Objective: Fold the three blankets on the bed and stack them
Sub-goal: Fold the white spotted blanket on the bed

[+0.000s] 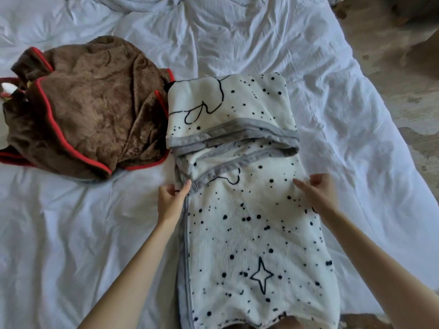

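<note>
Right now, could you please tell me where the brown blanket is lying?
In the head view, the brown blanket lies crumpled on the left side of the bed sheet, its right edge against the folded far end of the white star-patterned blanket.

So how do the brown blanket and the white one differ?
The brown blanket has red trim; the white blanket, black dots and grey trim. The brown blanket is a crumpled heap; the white blanket is a long strip, far end folded over. Left hand and right hand are on the white blanket only. Both blankets lie on the sheet.
</note>
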Motion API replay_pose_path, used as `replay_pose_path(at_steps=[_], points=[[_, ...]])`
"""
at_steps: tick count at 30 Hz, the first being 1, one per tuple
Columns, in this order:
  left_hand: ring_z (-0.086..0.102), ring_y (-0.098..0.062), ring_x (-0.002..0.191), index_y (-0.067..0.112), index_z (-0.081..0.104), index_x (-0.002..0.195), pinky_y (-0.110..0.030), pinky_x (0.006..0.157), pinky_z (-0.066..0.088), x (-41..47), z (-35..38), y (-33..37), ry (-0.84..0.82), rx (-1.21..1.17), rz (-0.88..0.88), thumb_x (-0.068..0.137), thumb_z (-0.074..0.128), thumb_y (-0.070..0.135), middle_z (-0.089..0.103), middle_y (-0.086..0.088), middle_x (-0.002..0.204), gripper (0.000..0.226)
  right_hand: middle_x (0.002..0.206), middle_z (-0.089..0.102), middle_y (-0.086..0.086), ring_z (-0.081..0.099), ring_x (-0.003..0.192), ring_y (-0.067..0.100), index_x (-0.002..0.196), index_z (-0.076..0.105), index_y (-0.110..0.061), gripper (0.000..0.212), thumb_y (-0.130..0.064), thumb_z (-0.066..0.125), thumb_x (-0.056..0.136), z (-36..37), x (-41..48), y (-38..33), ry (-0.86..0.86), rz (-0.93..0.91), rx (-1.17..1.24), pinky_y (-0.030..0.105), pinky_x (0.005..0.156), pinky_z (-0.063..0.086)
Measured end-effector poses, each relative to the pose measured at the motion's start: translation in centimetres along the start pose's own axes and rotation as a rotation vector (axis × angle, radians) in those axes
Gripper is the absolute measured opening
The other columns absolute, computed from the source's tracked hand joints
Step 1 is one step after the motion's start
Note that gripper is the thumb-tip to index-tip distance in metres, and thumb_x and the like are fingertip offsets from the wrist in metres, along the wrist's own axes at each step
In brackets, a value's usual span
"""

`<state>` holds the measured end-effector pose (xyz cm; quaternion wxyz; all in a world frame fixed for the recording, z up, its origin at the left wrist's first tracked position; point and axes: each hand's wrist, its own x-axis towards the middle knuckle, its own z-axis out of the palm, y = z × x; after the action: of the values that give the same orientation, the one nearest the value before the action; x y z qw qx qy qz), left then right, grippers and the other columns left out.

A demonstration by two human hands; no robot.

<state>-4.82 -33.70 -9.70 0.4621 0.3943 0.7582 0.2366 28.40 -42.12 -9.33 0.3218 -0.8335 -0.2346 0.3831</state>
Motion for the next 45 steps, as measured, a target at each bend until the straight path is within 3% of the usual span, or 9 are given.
replay_pose_path(at_steps=[4,9,14,17,21,24,32,39,45], points=[[0.053,-0.019,0.117,0.009,0.043,0.137,-0.034,0.092,0.044,-4.4,0.2,-3.9,-0.06,0.138,-0.069,0.08,0.07,0.058,0.053,0.003,0.121,0.08,0.095,0.056,0.005,0.058,0.081,0.022,0.109,0.048,-0.01,0.052,-0.039,0.077,0.077,-1.0,-3.9,3.4,-0.026,0.025,-0.055,0.041,0.071,0.052],[0.065,-0.029,0.1,0.013,0.058,0.108,-0.034,0.078,0.051,-7.4,0.9,-6.6,0.033,0.121,0.031,0.086,0.068,0.044,0.066,-0.005,0.105,0.04,0.082,0.063,0.012,0.06,0.069,0.025,0.091,0.059,-0.003,0.043,-0.041,0.074,0.08,-2.3,-7.6,7.8,-0.207,0.044,-0.07,0.036,0.058,0.049],[0.063,-0.022,0.101,0.012,0.056,0.124,-0.035,0.086,0.053,-9.0,0.6,-8.0,-0.054,-0.034,-0.114,0.074,0.077,0.053,0.065,-0.001,0.115,0.068,0.084,0.074,0.01,0.07,0.071,0.023,0.091,0.068,-0.008,0.044,-0.044,0.081,0.071,-3.8,-9.2,7.6,-0.319,0.037,0.1,0.029,0.056,0.055],[0.054,-0.011,0.094,0.031,0.055,0.108,-0.03,0.083,0.041,-11.3,-0.9,-9.7,-0.188,0.077,-0.195,0.057,0.079,0.07,0.058,0.017,0.098,0.069,0.079,0.076,0.001,0.072,0.07,0.014,0.091,0.071,-0.015,0.046,-0.045,0.085,0.059,-4.9,-11.7,9.6,-0.415,0.071,0.03,0.022,0.055,0.055],[0.051,0.002,0.084,0.029,0.053,0.09,-0.02,0.071,0.039,-14.0,-2.7,-12.6,-0.312,0.144,-0.233,0.065,0.085,0.048,0.053,0.023,0.092,0.045,0.086,0.074,0.009,0.071,0.075,0.021,0.092,0.07,-0.008,0.033,-0.019,0.086,0.067,-5.7,-15.3,14.6,-0.462,0.189,-0.034,0.025,0.058,0.057],[0.062,-0.009,0.096,0.025,0.065,0.103,-0.02,0.071,0.044,-15.5,-4.0,-14.4,-0.413,0.176,-0.259,0.068,0.086,0.038,0.069,0.011,0.1,0.043,0.078,0.072,0.003,0.068,0.063,0.01,0.084,0.067,-0.012,0.021,-0.016,0.082,0.071,-6.0,-16.9,16.0,-0.429,0.238,0.015,0.015,0.046,0.05],[0.061,-0.008,0.089,0.018,0.063,0.112,-0.022,0.071,0.048,-19.3,-4.9,-16.4,-0.238,0.132,-0.115,0.091,0.065,0.042,0.066,0.008,0.095,0.032,0.086,0.071,0.008,0.068,0.079,0.025,0.09,0.066,-0.014,0.017,-0.013,0.075,0.075,-6.8,-18.2,15.5,-0.346,0.183,0.156,0.028,0.055,0.053],[0.057,-0.01,0.062,0.018,0.064,0.088,-0.018,0.056,0.044,-20.3,-6.2,-12.3,-0.06,0.113,0.14,0.095,0.059,0.039,0.062,-0.003,0.073,0.023,0.069,0.072,0.009,0.07,0.058,0.024,0.083,0.07,-0.009,0.011,-0.013,0.073,0.074,-8.4,-18.0,11.9,-0.238,0.169,0.37,0.034,0.049,0.055],[0.07,-0.021,0.068,0.012,0.071,0.085,-0.021,0.05,0.052,-16.6,-8.0,-3.8,-0.092,-0.274,-0.166,0.083,0.074,0.034,0.073,-0.004,0.074,0.022,0.079,0.074,0.009,0.072,0.065,0.025,0.096,0.069,-0.011,0.023,-0.028,0.068,0.081,-8.9,-14.7,4.7,-0.304,0.204,0.516,0.033,0.047,0.053]])
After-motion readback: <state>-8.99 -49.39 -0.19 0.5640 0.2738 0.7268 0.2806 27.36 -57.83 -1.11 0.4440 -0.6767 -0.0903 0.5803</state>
